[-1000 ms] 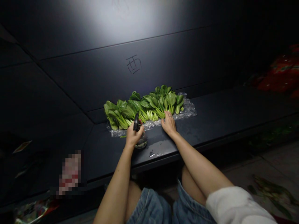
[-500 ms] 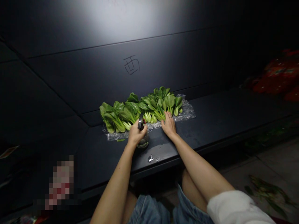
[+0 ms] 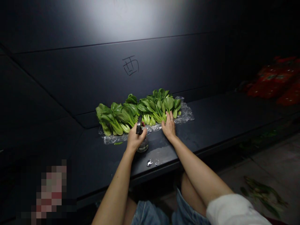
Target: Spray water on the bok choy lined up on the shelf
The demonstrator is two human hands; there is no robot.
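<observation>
My left hand (image 3: 134, 138) is closed around a spray bottle (image 3: 143, 146) with a black trigger head and a clear body, held just in front of the greens. A row of bok choy (image 3: 153, 106), leaves towards the back panel and pale stalks towards me, lies on clear plastic film (image 3: 187, 113). My right hand (image 3: 169, 128), fingers stretched forward, rests against the stalks right of the middle; it wears a ring. Its fingertips are partly among the stalks, and it grips nothing that I can see.
The dark shelf (image 3: 211, 115) carries a small puddle (image 3: 150, 162) near its front edge. Behind rises a dark panel (image 3: 93, 72) with a drawn character. Red packages (image 3: 274, 81) lie far right. Wilted leaves (image 3: 262, 190) are on the floor. A blurred patch (image 3: 50, 190) is lower left.
The spray bottle in my left hand has shifted slightly right relative to the bok choy. My right hand stays at the stalks. The view has turned a little.
</observation>
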